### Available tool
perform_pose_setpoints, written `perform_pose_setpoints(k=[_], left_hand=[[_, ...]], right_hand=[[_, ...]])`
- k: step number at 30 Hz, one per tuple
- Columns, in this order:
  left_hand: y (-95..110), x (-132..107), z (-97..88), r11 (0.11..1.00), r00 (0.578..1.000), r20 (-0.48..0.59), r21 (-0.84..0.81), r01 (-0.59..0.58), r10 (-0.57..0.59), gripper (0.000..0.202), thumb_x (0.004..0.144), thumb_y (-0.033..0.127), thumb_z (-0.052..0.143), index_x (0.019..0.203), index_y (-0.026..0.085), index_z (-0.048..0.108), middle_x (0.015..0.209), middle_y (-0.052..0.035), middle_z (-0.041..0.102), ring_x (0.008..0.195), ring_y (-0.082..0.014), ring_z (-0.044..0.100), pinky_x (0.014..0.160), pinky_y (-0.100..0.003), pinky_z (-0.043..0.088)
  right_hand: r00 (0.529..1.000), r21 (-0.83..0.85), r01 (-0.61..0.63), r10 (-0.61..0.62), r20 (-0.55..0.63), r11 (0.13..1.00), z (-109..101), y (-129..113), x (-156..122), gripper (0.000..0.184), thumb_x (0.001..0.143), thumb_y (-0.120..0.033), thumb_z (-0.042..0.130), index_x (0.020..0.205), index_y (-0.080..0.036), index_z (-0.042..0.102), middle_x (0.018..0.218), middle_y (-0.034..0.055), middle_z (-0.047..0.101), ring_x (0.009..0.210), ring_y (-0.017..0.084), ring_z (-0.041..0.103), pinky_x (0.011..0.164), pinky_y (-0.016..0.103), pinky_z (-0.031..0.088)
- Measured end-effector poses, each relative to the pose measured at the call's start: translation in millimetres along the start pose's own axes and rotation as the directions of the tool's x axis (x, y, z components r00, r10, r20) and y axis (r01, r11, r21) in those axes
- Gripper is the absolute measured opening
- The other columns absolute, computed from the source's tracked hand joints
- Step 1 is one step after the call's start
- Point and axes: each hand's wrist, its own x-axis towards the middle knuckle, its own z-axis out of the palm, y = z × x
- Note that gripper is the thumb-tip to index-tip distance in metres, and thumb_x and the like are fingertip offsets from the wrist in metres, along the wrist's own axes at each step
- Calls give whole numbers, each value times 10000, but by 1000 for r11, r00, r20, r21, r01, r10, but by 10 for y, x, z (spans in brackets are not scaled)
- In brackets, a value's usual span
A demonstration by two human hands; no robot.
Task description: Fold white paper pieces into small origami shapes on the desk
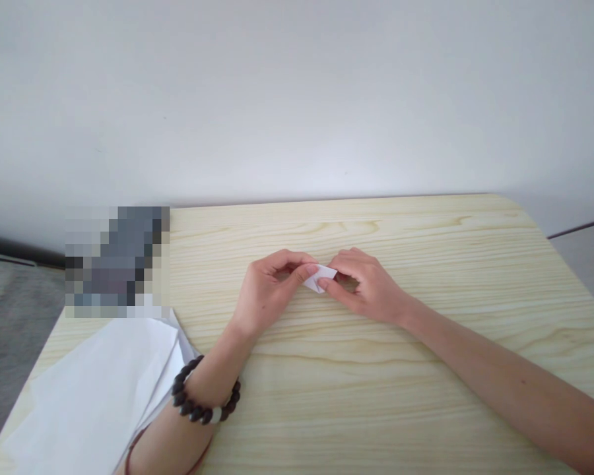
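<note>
A small folded piece of white paper is held between both hands, above the middle of the table. My left hand pinches its left side, thumb on top and fingers behind. My right hand grips the lower right part, with its thumb pressed on the near face. Fold lines cross the paper's surface, and its far side is hidden by the fingers. A dark bead bracelet circles my left wrist.
Loose white paper sheets lie overlapping at the table's left, partly behind my left forearm. Beyond them is a dark object, blurred by pixelation. The light wood-grain table meets a white wall at its far edge.
</note>
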Motion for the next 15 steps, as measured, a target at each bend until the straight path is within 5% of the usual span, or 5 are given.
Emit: perform_pose_setpoints(k=[5, 15], left_hand=[[21, -5, 1, 1000, 998, -55, -2, 5, -5, 105, 768, 253, 718, 737, 155, 696, 740, 3, 677, 699, -113, 597, 671, -210, 472], [60, 29, 25, 994, 994, -100, -105, 43, -54, 126, 739, 271, 741, 724, 155, 693, 718, 1, 685, 666, -108, 599, 647, -205, 493]], right_hand=[[992, -23, 56, -53, 111, 998, -15, 10, 15, 328, 929, -290, 499, 623, -174, 480, 571, -27, 472, 621, 124, 433, 657, 291, 283], [995, 61, 55, -60, 86, 997, -10, 34, 11, 280, 904, -337, 554, 683, -166, 543, 600, -31, 486, 598, 107, 440, 642, 272, 291]])
